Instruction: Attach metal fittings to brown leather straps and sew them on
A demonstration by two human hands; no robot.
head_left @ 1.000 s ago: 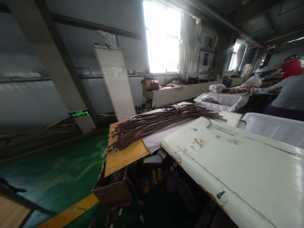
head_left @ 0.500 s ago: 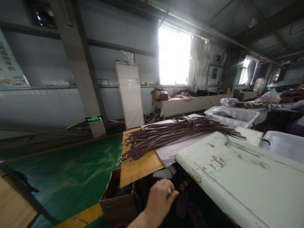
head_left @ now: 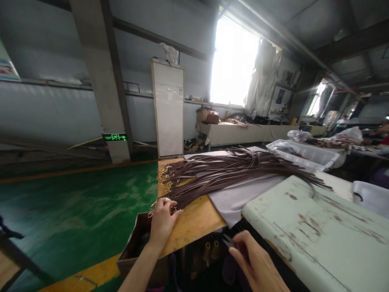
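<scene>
Straps (head_left: 231, 170): brown bundle lying fanned across the surface (head_left: 197, 221), running from the near-left edge back toward the right, partly over a grey cloth (head_left: 237, 198). Metal clasps (head_left: 164, 182) are bunching at the near-left ends, some overhanging the edge.

Left hand (head_left: 162, 221): resting on the edge of the surface, grip curling together on the nearest strap ends, right at the clasps. Which single strap the fingers are pinching, cannot tell; the ends are overlapping there.

Right hand (head_left: 258, 263): hanging low, in front of the surface and well apart from the bundle, grip clamped on small snips (head_left: 228, 242), tips pointing up and left.

Relative position: the bundle is stretching away from the left grip, up and to the right; only the clasp ends are lying under the fingers. The snips are sitting below and right of those ends, not touching any strap.

Judgement on doing this step well: pinching one strap just behind its clasp, not several, should be giving the cleanest separation; lifting along the strap's length rather than sideways should be avoiding tangles with its neighbours. Snip tips are best pointing away from the left fingers. An open box (head_left: 133, 247) is sitting under the edge, so loose ends could be slipping in.
</scene>
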